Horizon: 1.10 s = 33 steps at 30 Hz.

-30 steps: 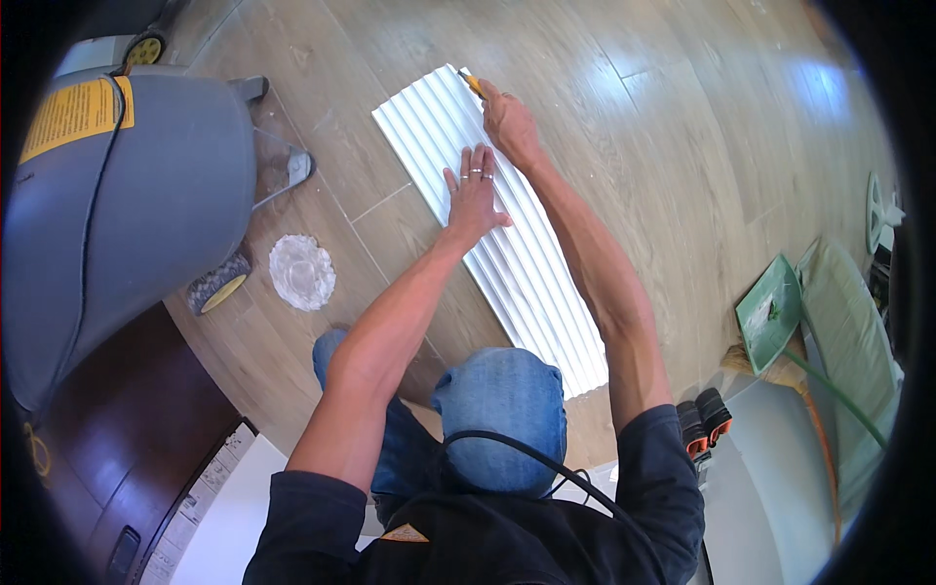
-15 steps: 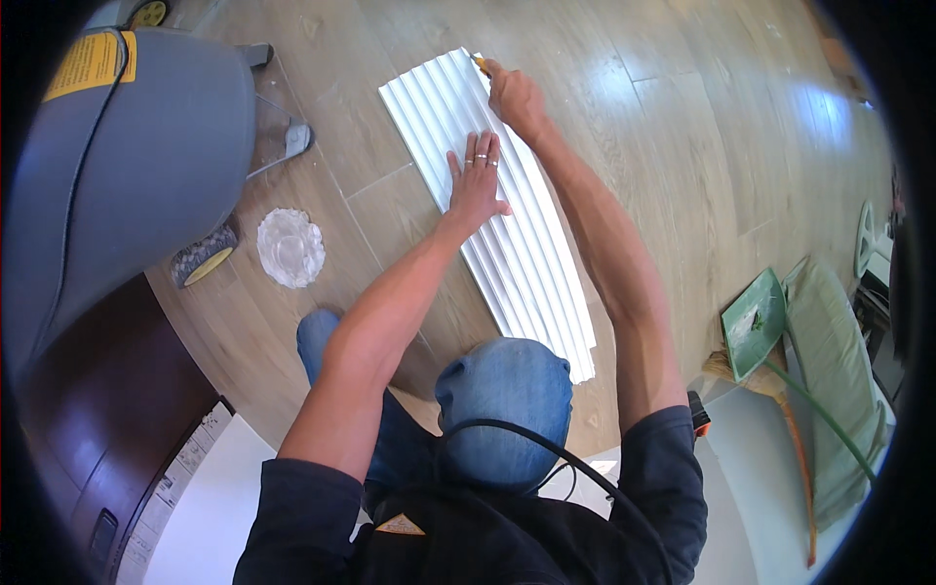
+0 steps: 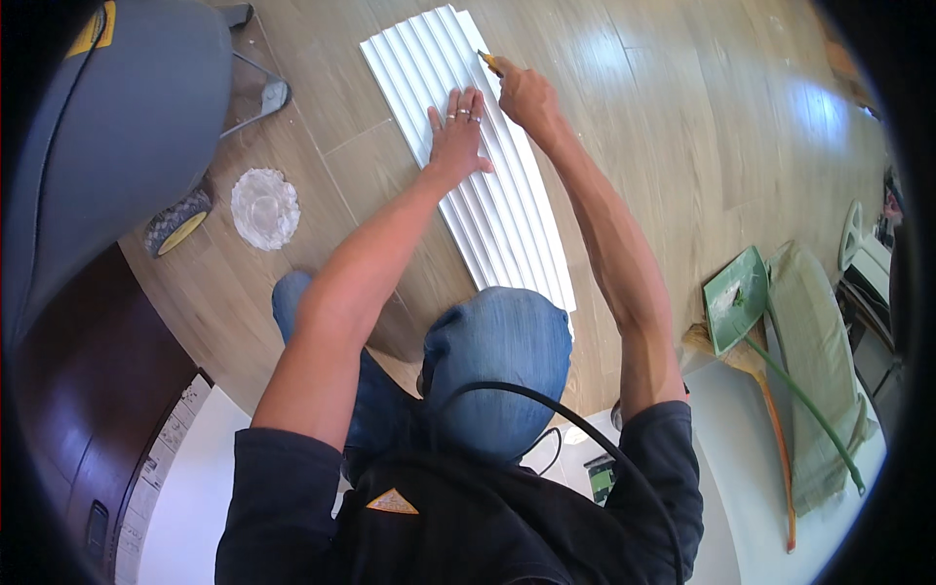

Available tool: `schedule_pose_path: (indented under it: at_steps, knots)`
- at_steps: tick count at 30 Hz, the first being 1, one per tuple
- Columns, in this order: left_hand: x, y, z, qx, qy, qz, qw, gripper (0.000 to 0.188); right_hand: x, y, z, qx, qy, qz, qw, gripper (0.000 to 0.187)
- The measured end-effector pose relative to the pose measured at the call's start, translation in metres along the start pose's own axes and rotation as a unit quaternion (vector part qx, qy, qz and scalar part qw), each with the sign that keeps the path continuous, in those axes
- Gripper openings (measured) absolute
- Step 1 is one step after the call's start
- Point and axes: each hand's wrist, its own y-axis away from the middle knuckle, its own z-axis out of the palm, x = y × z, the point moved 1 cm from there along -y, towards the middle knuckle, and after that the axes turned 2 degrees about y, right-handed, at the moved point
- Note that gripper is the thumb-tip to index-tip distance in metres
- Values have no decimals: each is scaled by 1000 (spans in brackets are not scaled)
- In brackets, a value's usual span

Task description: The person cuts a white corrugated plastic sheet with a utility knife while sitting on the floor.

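Observation:
A long white ribbed panel point(image 3: 512, 200) lies on the wood-look floor, slanting from far left to my knee. My left hand point(image 3: 455, 143) rests flat on its ribs with the fingers spread. In my right hand point(image 3: 529, 100) is a yellow utility knife point(image 3: 492, 65), gripped by the handle. Its tip meets the panel near the right long edge, a short way from the far end. Whether the blade has gone through the sheet I cannot tell.
A large grey wheeled bin point(image 3: 127, 127) stands at left, near a round white-crusted dish point(image 3: 265, 209) on the floor. At right are a green dustpan point(image 3: 736, 300), a broom point(image 3: 770, 409) and a folded greenish sheet point(image 3: 804, 380). A black cable point(image 3: 585, 424) crosses my body.
My right hand has drawn the knife from the panel's far end toward me along the right side. The left hand stays pressed on the panel. The whole view has shifted slightly.

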Motion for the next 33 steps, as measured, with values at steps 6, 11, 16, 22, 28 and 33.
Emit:
schedule_pose_path:
  at_steps: [6, 11, 16, 22, 28, 33]
  knots:
    - [-2, 2, 2, 4, 7, -3, 1000, 132, 10, 78, -4, -20, -36, 14, 999, 35]
    - [-2, 1, 4, 11, 9, 7, 1000, 131, 17, 142, -10, -38, -26, 56, 997, 40]
    - [0, -1, 4, 10, 11, 4, 1000, 129, 25, 205, -14, -68, -19, 99, 993, 48]
    - [-4, -3, 10, 21, 15, 21, 999, 129, 40, 275, -10, -88, -29, 131, 987, 51]
    - [-8, -4, 16, 19, 4, 30, 999, 131, 54, 339, -7, -122, -13, 170, 978, 56]
    - [-13, -6, 18, 28, -11, 33, 999, 131, 62, 387, -5, -121, -22, 174, 977, 58]
